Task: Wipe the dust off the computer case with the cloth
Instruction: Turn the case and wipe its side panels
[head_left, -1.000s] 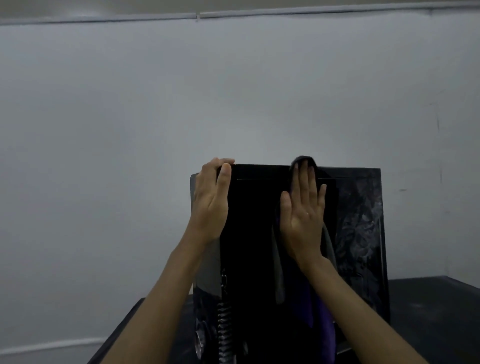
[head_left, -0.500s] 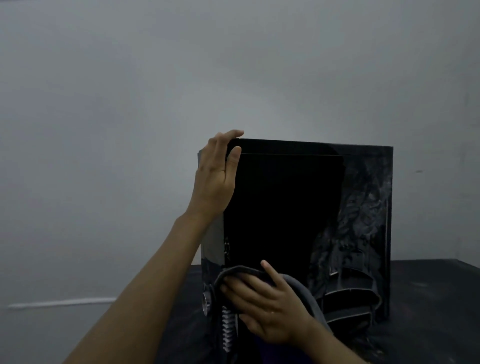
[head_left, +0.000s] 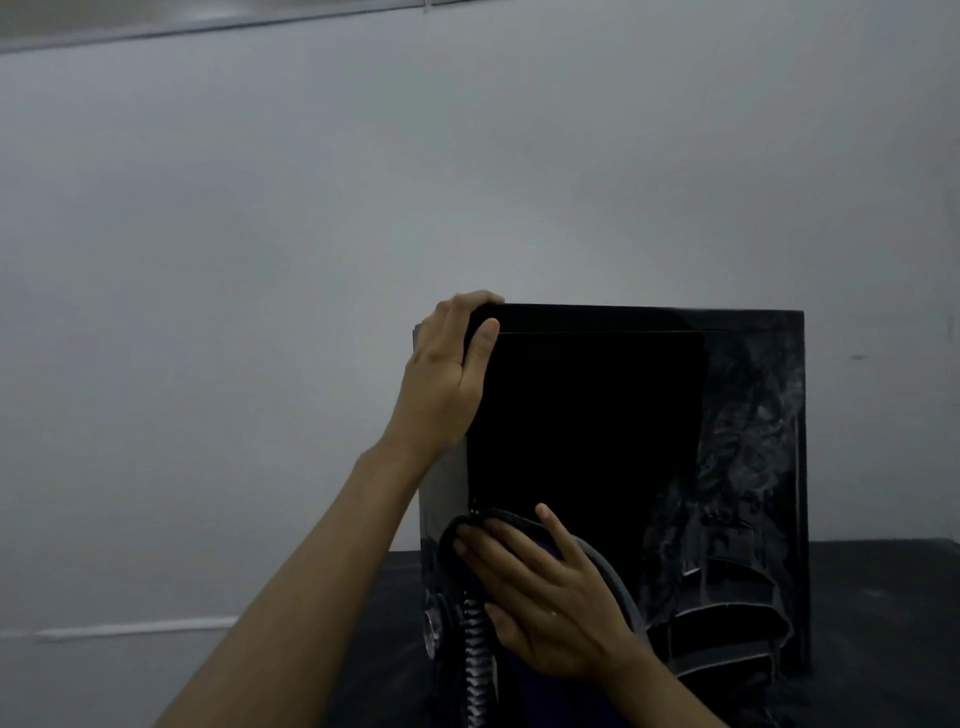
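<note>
A black computer case (head_left: 592, 415) stands upright on a dark table (head_left: 883, 623). Its near panel is glossy black on the left and smeared with grey dust on the right (head_left: 748, 441). My left hand (head_left: 447, 379) grips the case's top left corner, fingers curled over the top edge and thumb on the front. My right hand (head_left: 545, 608) lies flat with straight fingers, pressing a grey cloth (head_left: 613, 577) against the lower left part of the panel. The cloth shows as a grey rim around my fingers, with a purple part under my palm.
A plain grey wall (head_left: 311, 260) fills the background behind the case. The dark table extends left and right of the case. A round knob (head_left: 432, 623) and a ribbed strip (head_left: 475, 654) sit at the case's lower left edge.
My right hand has swept the cloth from the panel's top edge down to its lower left and turned sideways there. My left hand has kept its grip on the top corner.
</note>
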